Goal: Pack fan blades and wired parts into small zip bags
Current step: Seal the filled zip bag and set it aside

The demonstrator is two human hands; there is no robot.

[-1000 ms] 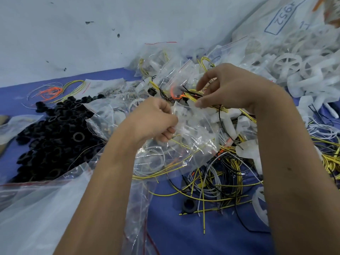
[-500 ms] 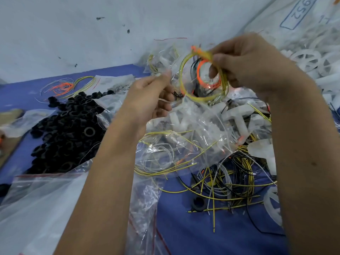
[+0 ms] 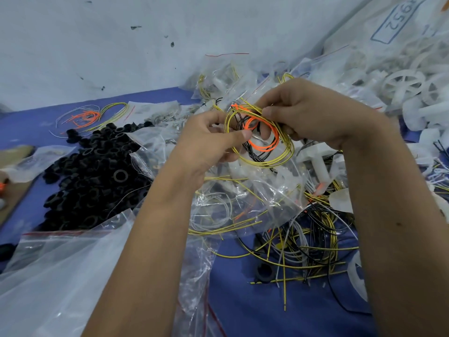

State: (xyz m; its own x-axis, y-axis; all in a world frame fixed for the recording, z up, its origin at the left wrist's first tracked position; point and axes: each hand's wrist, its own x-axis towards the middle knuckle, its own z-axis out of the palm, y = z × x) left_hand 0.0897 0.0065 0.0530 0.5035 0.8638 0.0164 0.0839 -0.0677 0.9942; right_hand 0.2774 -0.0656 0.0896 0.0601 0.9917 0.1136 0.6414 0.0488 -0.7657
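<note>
Both hands point(image 3: 262, 132) pinched a light, springy wire coil point(image 3: 261, 139) between them, best held where its loops cross to stop uncoiling.

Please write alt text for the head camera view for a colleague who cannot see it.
Two bare hands hold a coiled bundle of yellow, orange and black wires above a heap of clear zip bags: the left hand and the right hand pinch opposite sides. Black rings lie piled to the left, white fan blades to the right, on a blue table.
</note>
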